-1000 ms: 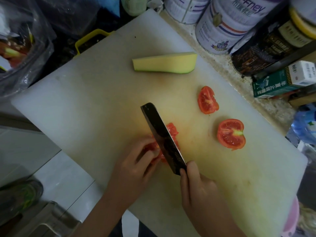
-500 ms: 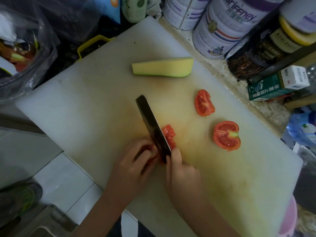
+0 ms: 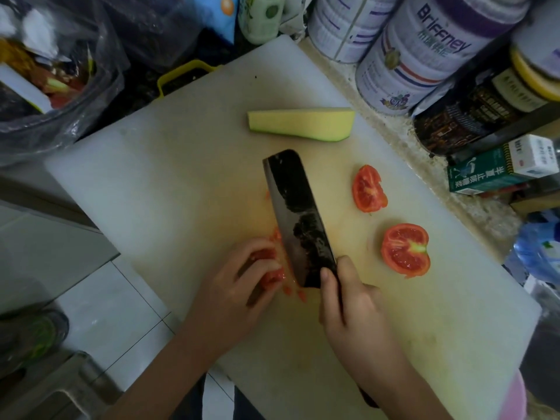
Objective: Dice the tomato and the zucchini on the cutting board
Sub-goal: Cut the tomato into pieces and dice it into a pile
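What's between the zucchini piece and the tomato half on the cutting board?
In the head view, a tomato wedge lies between the zucchini piece and the tomato half, apart from both; the rest is bare cutting board.

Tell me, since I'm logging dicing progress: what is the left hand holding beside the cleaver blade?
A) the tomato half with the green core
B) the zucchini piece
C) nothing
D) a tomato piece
D: the left hand curls its fingers over a tomato piece just left of the cleaver, which the right hand grips; the zucchini piece lies apart, untouched.
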Tool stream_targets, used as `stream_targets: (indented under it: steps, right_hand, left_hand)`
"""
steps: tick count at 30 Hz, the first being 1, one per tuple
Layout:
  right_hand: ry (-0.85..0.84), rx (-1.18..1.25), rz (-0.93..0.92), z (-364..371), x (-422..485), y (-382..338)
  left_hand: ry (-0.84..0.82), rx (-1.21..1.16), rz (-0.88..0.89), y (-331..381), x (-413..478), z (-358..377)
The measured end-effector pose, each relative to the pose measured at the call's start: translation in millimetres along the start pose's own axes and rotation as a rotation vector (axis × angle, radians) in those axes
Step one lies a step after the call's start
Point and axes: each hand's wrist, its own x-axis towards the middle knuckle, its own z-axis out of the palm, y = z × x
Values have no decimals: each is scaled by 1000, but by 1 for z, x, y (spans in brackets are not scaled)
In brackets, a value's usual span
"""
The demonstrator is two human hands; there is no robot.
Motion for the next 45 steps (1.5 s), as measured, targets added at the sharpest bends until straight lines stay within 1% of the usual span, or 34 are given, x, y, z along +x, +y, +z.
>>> stream_targets:
  steps: [3, 6, 16, 21, 24, 27, 31, 37, 42, 45]
  right_hand:
    - [-7, -33, -44, 2, -10, 2]
    - [-26, -32, -38, 6, -17, 5]
    - [-17, -168, -51, 15, -22, 2]
    - [-12, -239, -55, 27, -19, -3]
    - [-10, -291, -24, 38, -13, -7]
    - [20, -325, -28, 40, 2, -14]
    - [75, -241, -50, 36, 12, -16]
    - [26, -158, -1, 32, -15, 0]
    - [39, -161, -75, 35, 8, -2]
    - [38, -154, -69, 30, 10, -1]
  left_hand:
    - [38, -1, -25, 2, -2, -2]
    - [83, 58, -56, 3, -5, -5]
    - [107, 126, -22, 4, -6, -4]
    - [100, 93, -27, 5, -6, -4]
    - [80, 80, -38, 4, -6, -5]
    - [80, 80, -50, 5, -6, -5]
    - [97, 71, -51, 4, -6, -5]
    - [117, 46, -55, 5, -6, -5]
    - [108, 57, -57, 4, -5, -5]
    - [100, 55, -57, 2, -7, -5]
